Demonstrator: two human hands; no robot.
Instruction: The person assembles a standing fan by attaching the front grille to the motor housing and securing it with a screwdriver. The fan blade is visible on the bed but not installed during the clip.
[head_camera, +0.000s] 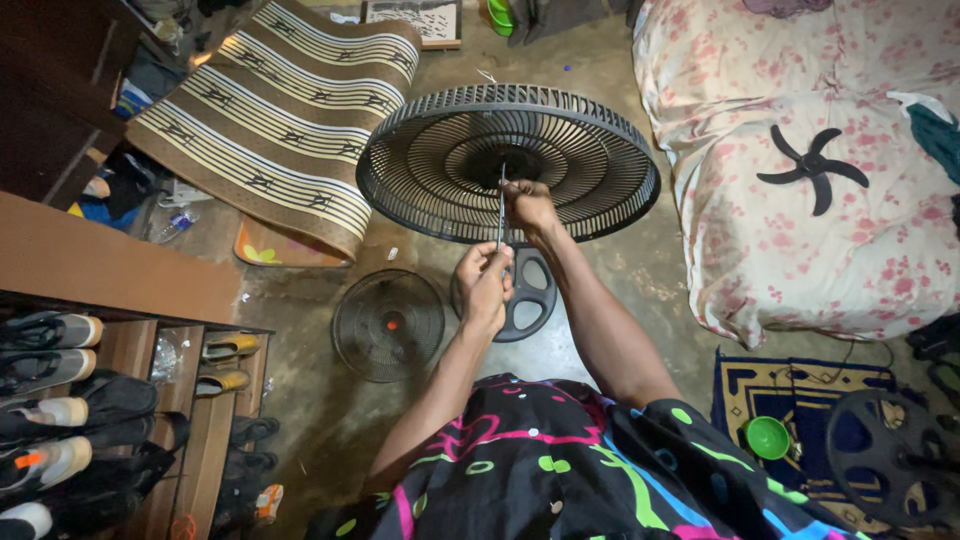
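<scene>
Fingers (492, 262) of the left hand (484, 285) were clenched around the lower end of a thin metal screwdriver (500, 212) at the centre of the frame, its shaft rising toward the hub of a black fan guard (508, 163). The right hand (530, 208), just above and touching the tool's upper shaft, had its fingers curled around it near the guard's hub; whether they also pinched a screw could not be told. The guard hung tilted over the concrete floor (330, 410), apparently carried on a stand whose round black base (528, 295) showed just below the hands.

A smaller wire grille (388, 325) with an orange centre lay flat on the floor left of the base. A black fan blade (812, 168) rested on the floral bed (800, 240) at the right of the frame, well apart from the hands. A striped mat (280, 120) lay at upper left, a shoe rack (120, 420) at lower left, and a green bowl (768, 437) on a blue rug at lower right.

Judged from the grip, the tip could slip off the hub and jab through the guard's ribs, since the guard looked unsteady; any loosened small part could drop to the floor.
</scene>
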